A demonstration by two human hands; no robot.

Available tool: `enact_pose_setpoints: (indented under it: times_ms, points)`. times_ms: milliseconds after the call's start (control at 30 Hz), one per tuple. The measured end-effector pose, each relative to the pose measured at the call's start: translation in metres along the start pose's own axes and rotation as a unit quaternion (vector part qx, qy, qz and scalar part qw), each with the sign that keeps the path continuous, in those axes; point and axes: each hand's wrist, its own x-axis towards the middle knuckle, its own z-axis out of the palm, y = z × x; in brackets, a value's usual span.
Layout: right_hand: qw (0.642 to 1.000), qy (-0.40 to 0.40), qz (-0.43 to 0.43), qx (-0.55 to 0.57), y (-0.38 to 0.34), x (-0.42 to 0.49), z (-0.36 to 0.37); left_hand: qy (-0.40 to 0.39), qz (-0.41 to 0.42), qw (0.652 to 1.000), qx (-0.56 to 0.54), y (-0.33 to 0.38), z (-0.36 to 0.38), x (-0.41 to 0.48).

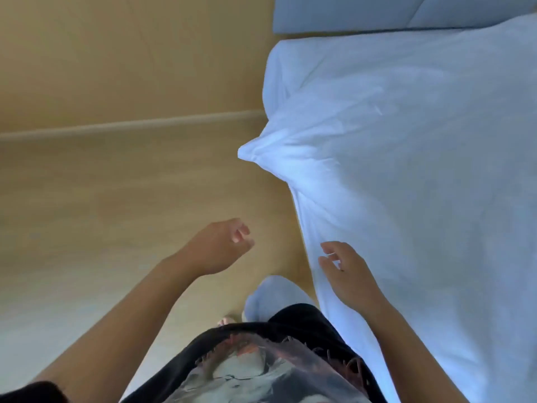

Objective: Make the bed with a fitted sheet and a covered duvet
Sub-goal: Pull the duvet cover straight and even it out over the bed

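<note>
A pale blue-white covered duvet (pixel 406 170) lies over the bed on the right, and one corner of it sticks out to the left over the floor. My right hand (pixel 345 271) hovers at the duvet's near left edge with fingers loosely curled, holding nothing. My left hand (pixel 220 245) hangs over the floor to the left of the bed, fingers loosely curled, also holding nothing. The mattress and the fitted sheet are hidden under the duvet.
A grey-blue padded headboard (pixel 377 13) runs along the top of the bed. Tan floor (pixel 116 213) stretches on the left up to a wall with a skirting board (pixel 130 126). My legs and feet stand close beside the bed.
</note>
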Motion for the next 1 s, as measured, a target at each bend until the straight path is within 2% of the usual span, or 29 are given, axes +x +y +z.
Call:
enact_pose_setpoints:
  times_ms: [200,433,567,733,867,1000]
  points:
    - [0.998,0.043,0.05,0.02,-0.022,0.143,-0.042,-0.04,0.034,0.999,0.012,0.046,-0.064,0.166]
    - [0.999,0.009,0.04,-0.002,-0.092,0.331,-0.106,-0.096,-0.021,0.995,0.034,0.062,-0.145,0.308]
    - [0.996,0.017,0.087,0.005,-0.118,0.42,-0.129,-0.135,-0.022,0.99,0.021,0.091,-0.176,0.426]
    - [0.985,0.055,0.165,0.011,-0.128,0.519,-0.132,-0.207,0.002,0.977,0.041,0.115,-0.177,0.578]
    - [0.95,0.132,0.281,0.024,-0.118,0.585,-0.119,-0.237,0.014,0.967,0.094,0.114,-0.146,0.666]
    - [0.873,0.187,0.425,0.148,-0.106,0.647,-0.103,-0.252,0.017,0.957,0.144,0.1,-0.104,0.704]
